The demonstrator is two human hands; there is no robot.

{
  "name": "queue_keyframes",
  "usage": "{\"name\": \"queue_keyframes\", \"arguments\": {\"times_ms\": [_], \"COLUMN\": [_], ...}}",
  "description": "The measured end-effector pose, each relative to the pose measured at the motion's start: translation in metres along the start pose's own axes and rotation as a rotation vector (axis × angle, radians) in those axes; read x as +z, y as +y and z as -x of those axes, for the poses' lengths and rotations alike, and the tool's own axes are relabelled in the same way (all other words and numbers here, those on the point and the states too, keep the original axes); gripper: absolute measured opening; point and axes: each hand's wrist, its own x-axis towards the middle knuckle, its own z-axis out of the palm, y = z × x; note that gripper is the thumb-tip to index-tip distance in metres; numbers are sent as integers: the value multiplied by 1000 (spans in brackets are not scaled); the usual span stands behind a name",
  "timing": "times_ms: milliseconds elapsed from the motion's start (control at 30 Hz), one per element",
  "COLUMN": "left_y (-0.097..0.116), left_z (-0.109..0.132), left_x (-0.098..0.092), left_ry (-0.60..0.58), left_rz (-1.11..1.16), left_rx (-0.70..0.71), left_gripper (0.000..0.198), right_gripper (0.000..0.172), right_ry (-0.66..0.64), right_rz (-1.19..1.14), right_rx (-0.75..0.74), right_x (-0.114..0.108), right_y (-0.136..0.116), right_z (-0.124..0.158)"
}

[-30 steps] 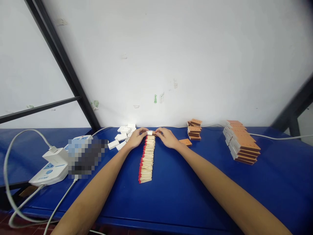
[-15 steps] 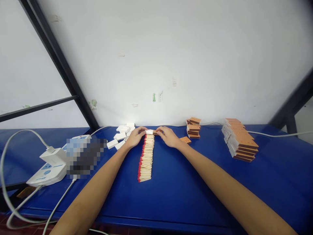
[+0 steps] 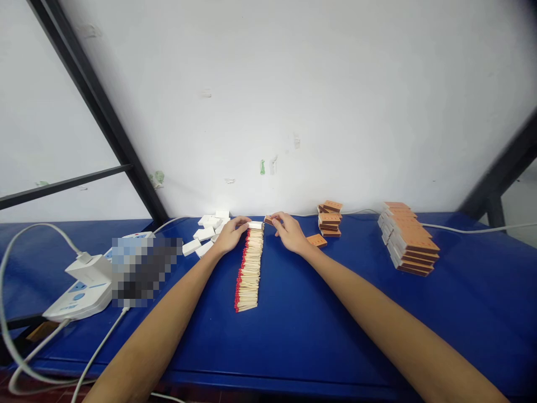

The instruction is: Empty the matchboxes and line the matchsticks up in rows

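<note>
My left hand (image 3: 233, 234) is closed on the left end of a white matchbox tray (image 3: 255, 225), at the far end of a long row of red-tipped matches (image 3: 248, 274). Just right of it, my right hand (image 3: 287, 230) pinches an orange-brown matchbox sleeve (image 3: 268, 219), apart from the tray by a small gap. Several white trays (image 3: 204, 233) lie heaped left of my left hand. Beside my right wrist an orange matchbox cover (image 3: 316, 240) lies flat, with a small stack of covers (image 3: 330, 219) behind it.
A larger pile of matchboxes (image 3: 409, 238) stands at the right of the blue table (image 3: 302, 336). Power strips (image 3: 79, 296) with white cables and a pixelated dark object (image 3: 145, 274) lie at the left. A white wall (image 3: 268, 112) rises behind, with dark metal posts (image 3: 98, 112) at both sides.
My right hand has drawn the orange-brown sleeve away from the white tray, up and slightly right. My left hand stays at the tray. The view has shifted slightly.
</note>
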Motion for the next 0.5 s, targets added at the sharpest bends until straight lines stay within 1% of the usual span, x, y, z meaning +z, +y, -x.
{"name": "queue_keyframes", "arguments": {"times_ms": [100,167,200,267,333,433,500], "left_y": [0,0,0,2,6,16,24], "left_z": [1,3,4,6,8,7,6], "left_x": [1,2,3,4,4,-1,-9], "left_ry": [29,52,65,99,148,297,426], "left_rz": [9,15,17,11,-2,-82,-186], "left_rx": [11,19,24,40,52,65,102], "left_gripper": [31,35,37,39,39,37,35], "right_gripper": [23,25,27,33,36,35,34], "right_ry": [41,113,169,282,361,411,443], "right_rz": [-9,-35,-48,-35,19,133,159], "right_rx": [-41,-75,-85,-101,-112,-39,27], "right_x": [-5,-17,-26,-49,-77,-120,-141], "right_y": [-13,-26,-33,-41,-41,-27,-13], "right_z": [-4,-11,-14,-20,-20,-9,2]}}
